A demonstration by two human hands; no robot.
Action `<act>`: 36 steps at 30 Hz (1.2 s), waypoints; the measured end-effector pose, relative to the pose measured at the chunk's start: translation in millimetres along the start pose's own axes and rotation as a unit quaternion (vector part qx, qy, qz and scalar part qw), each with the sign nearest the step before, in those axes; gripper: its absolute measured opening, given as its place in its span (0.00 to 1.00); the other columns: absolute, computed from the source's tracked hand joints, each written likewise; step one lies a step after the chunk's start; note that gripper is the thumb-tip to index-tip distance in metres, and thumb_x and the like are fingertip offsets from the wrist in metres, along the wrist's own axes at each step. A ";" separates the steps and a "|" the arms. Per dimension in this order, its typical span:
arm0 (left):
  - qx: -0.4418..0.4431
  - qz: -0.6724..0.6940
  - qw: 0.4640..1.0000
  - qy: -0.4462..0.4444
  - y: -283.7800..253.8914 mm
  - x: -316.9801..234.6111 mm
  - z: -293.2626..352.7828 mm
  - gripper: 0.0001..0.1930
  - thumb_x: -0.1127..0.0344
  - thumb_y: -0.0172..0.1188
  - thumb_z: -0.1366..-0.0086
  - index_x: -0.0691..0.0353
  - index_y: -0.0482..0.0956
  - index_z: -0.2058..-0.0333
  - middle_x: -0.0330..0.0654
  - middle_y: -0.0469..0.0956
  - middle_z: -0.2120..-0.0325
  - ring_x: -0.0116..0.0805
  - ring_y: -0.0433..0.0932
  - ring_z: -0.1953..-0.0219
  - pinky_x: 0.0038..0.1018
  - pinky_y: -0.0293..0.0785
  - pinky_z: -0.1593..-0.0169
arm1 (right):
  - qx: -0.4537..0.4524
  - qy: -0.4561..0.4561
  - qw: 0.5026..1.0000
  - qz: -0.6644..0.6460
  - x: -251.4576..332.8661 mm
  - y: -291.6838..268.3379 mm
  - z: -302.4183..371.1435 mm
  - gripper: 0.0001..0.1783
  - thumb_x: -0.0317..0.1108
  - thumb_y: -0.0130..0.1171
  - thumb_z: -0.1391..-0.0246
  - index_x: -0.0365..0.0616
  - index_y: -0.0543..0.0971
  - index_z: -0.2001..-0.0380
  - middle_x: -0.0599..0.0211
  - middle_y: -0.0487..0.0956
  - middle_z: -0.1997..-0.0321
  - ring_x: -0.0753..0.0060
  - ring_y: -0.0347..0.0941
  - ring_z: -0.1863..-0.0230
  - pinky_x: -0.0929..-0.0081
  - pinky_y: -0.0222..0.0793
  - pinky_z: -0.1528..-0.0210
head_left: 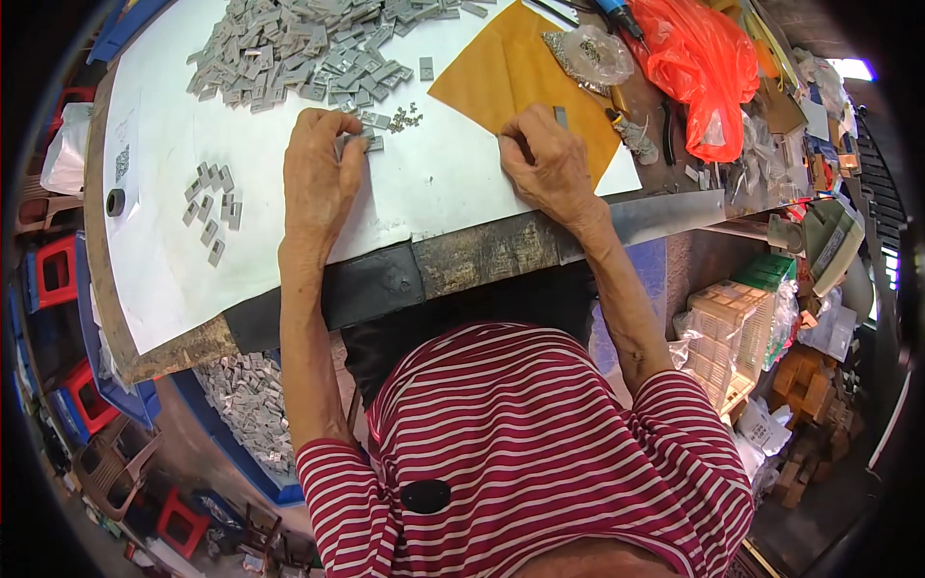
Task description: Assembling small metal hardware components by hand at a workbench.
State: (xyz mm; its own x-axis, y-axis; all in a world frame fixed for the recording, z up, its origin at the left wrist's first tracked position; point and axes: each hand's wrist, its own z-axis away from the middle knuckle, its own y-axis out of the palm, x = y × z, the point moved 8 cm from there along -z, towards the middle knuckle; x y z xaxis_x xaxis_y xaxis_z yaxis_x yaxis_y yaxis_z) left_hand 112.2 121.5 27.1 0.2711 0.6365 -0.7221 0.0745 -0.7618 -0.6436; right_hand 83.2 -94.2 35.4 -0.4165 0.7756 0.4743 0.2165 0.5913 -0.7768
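My left hand (323, 178) rests on the white sheet with its fingers curled and thumb pressed in, closed on a small grey metal block (375, 144) that pokes out by the thumb. Just beyond it lies another grey block (374, 120), beside a little cluster of tiny brass-coloured parts (407, 118). My right hand (547, 159) is closed in a pinch at the edge of the brown-yellow sheet (496, 72); whatever its fingertips hold is hidden. Behind its knuckles a grey piece (561, 117) shows. A large heap of grey blocks (289, 48) covers the far left.
Several blocks (214, 205) lie grouped at left near a black ring (116, 202). A bag of small metal parts (588, 58), a blue-handled tool (619, 17) and a red plastic bag (699, 72) sit at right. Below the table's left edge stands a blue bin (281, 489) of blocks.
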 end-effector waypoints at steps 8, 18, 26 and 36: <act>-0.011 -0.001 1.000 0.015 -3.9 -3.5 6.4 0.03 0.75 0.55 0.46 0.69 0.74 0.72 0.47 0.70 0.72 0.41 0.71 0.71 0.31 0.68 0.66 | 0.000 -0.028 0.999 0.028 2.5 1.4 2.1 0.05 0.24 0.54 0.58 0.41 0.69 0.76 0.61 0.70 0.75 0.57 0.70 0.75 0.65 0.64 0.75; -0.060 0.018 0.996 0.056 -11.4 -14.8 8.8 0.03 0.75 0.54 0.44 0.69 0.73 0.72 0.46 0.71 0.71 0.37 0.71 0.73 0.29 0.68 0.68 | 0.031 -0.007 0.999 0.031 0.0 6.0 1.2 0.05 0.26 0.52 0.56 0.39 0.67 0.74 0.57 0.69 0.75 0.53 0.70 0.74 0.61 0.64 0.74; -0.070 0.013 0.995 0.070 -11.8 -14.4 8.5 0.02 0.76 0.53 0.44 0.68 0.72 0.71 0.46 0.70 0.71 0.37 0.71 0.73 0.29 0.68 0.69 | 0.063 0.025 0.998 0.014 -5.9 7.9 0.1 0.05 0.27 0.51 0.55 0.39 0.68 0.74 0.56 0.70 0.74 0.50 0.69 0.72 0.60 0.64 0.72; -0.096 0.043 0.993 0.061 -19.6 -18.6 10.9 0.03 0.77 0.53 0.44 0.68 0.72 0.70 0.45 0.71 0.70 0.36 0.72 0.71 0.27 0.69 0.68 | 0.092 0.256 0.923 -0.272 -26.9 6.7 6.1 0.07 0.28 0.52 0.52 0.34 0.72 0.77 0.67 0.72 0.83 0.78 0.65 0.83 0.80 0.62 0.80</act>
State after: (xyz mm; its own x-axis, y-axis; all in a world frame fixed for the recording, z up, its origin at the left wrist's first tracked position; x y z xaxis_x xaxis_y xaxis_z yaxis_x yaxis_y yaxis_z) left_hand 95.3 125.9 50.4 0.3973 0.5574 -0.7290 0.2248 -0.8293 -0.5116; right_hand 90.4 -112.4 14.8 0.0619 0.4054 0.9120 -0.0746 0.9131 -0.4008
